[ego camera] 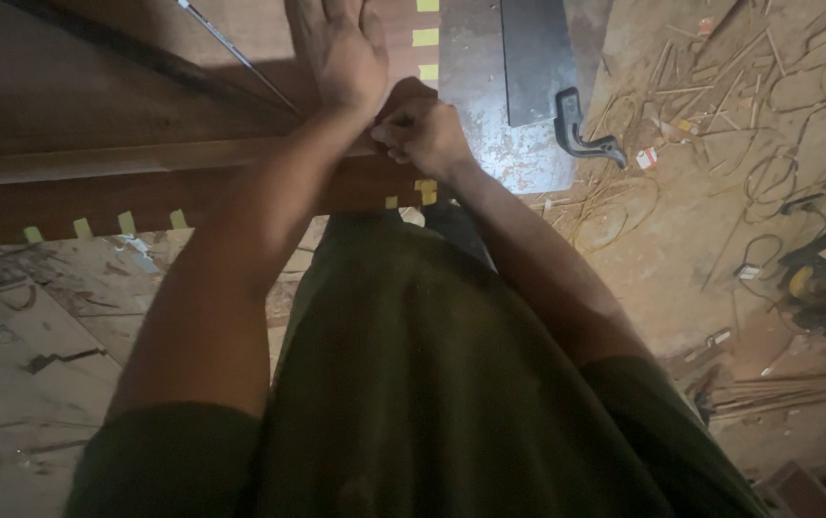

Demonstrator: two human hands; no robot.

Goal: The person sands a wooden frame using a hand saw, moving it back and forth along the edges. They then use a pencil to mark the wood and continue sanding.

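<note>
— What are the hands doing?

— The left hand (341, 48) is lying flat, palm down, fingers stretched out and close together, pressing on the dark brown wooden panel (96, 86). Its fingertips are running out of the top of the view. The right hand (423, 134) is curling into a loose fist right at the panel's corner, just below the left wrist, thumb and fingers pinching together on something at the edge. It is too small and hidden to say exactly what it is pinching.

— Could it be the tape?

— Short yellow tape strips (425, 190) are sitting along the panel's edges, one directly under the right hand, more (77, 228) spaced along the front edge to the left and up the right edge. The fist is touching the edge beside them; more than that I cannot tell.

— How is the wood looking?

— Smooth and flat, with a slightly lighter band running across its near side. A thin pale line (231, 48) is crossing it diagonally.

— And around it?

— A grey metal plate (490, 105), scuffed and speckled, is lying just right of the panel, and a black handle-shaped tool (581, 129) is resting at its edge. The dusty floor (701, 240) is showing wood slivers and looping wires. The person is wearing a dark olive shirt (413, 384).
</note>
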